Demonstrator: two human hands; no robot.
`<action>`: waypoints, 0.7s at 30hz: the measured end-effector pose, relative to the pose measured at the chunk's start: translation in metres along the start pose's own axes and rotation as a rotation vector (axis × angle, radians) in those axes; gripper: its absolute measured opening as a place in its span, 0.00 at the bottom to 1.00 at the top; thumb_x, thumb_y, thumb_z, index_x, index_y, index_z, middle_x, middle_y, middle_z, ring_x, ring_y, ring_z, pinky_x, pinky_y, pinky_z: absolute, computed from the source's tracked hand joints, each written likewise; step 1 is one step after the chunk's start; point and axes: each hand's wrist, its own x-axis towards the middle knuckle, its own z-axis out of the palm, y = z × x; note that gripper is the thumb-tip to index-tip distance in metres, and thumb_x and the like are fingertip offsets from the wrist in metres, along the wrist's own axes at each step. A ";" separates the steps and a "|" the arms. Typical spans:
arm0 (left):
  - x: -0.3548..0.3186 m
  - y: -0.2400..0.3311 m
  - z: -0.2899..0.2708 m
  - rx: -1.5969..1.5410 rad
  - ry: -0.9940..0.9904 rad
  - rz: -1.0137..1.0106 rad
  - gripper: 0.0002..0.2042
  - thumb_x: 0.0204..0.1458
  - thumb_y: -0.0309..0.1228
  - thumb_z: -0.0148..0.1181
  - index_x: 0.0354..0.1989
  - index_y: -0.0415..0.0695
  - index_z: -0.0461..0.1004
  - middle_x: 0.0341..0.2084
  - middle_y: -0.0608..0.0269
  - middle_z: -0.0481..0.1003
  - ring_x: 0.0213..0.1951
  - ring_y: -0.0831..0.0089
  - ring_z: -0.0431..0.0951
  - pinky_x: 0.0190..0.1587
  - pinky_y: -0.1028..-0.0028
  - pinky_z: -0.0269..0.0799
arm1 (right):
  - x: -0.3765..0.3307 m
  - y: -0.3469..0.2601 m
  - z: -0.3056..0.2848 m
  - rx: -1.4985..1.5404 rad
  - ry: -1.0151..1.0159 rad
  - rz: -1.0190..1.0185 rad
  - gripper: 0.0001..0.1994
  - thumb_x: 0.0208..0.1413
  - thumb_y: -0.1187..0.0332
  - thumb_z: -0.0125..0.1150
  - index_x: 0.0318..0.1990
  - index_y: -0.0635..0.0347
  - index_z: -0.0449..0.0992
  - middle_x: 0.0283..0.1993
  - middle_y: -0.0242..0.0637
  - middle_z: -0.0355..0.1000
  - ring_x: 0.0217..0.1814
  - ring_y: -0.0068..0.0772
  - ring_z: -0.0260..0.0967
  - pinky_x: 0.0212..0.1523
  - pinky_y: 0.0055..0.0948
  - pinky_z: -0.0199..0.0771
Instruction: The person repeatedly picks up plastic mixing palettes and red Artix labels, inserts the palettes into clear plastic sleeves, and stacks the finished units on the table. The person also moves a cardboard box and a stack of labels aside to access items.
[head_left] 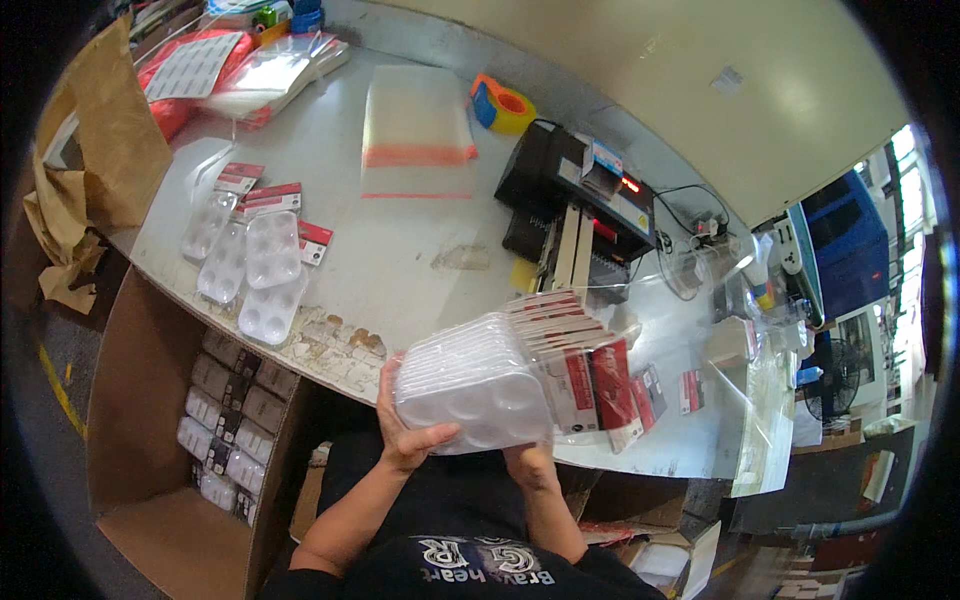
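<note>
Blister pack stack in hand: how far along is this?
Done, apparently: several packs lie in rows in the cardboard box on the floor. In hand: the left hand and right hand grip a thick stack of white blister packs with red cards above the table edge. Left: four loose packs on the table, and the box has room.

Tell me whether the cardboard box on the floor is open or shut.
Open: the cardboard box has no lid over it, and rows of packs show inside.
</note>
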 end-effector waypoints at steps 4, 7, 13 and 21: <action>-0.004 0.000 0.008 0.032 0.025 -0.033 0.50 0.24 0.29 0.74 0.61 0.37 0.50 0.50 0.52 0.65 0.51 0.62 0.69 0.56 0.66 0.66 | 0.009 -0.010 -0.003 0.182 0.129 -0.126 0.46 0.36 0.51 0.73 0.61 0.65 0.58 0.58 0.43 0.63 0.61 0.43 0.61 0.60 0.42 0.62; -0.009 -0.005 0.015 -0.003 -0.024 -0.006 0.50 0.26 0.28 0.74 0.62 0.37 0.50 0.51 0.53 0.65 0.53 0.63 0.68 0.57 0.67 0.64 | 0.012 -0.011 0.002 0.182 0.103 -0.093 0.39 0.37 0.67 0.69 0.60 0.66 0.59 0.57 0.46 0.63 0.60 0.44 0.62 0.59 0.43 0.64; -0.015 -0.015 0.022 -0.059 0.060 0.013 0.49 0.26 0.32 0.73 0.61 0.35 0.51 0.51 0.53 0.65 0.52 0.64 0.68 0.56 0.68 0.63 | 0.000 0.017 0.014 -0.044 -0.096 0.094 0.44 0.33 0.53 0.69 0.60 0.64 0.60 0.57 0.43 0.63 0.59 0.42 0.61 0.59 0.39 0.63; -0.005 0.009 -0.034 -0.023 0.199 0.154 0.39 0.33 0.29 0.64 0.59 0.35 0.57 0.51 0.53 0.66 0.54 0.63 0.67 0.58 0.63 0.63 | 0.038 -0.018 -0.037 -0.868 0.094 -0.118 0.36 0.39 0.62 0.74 0.57 0.64 0.66 0.58 0.45 0.66 0.59 0.39 0.63 0.57 0.37 0.62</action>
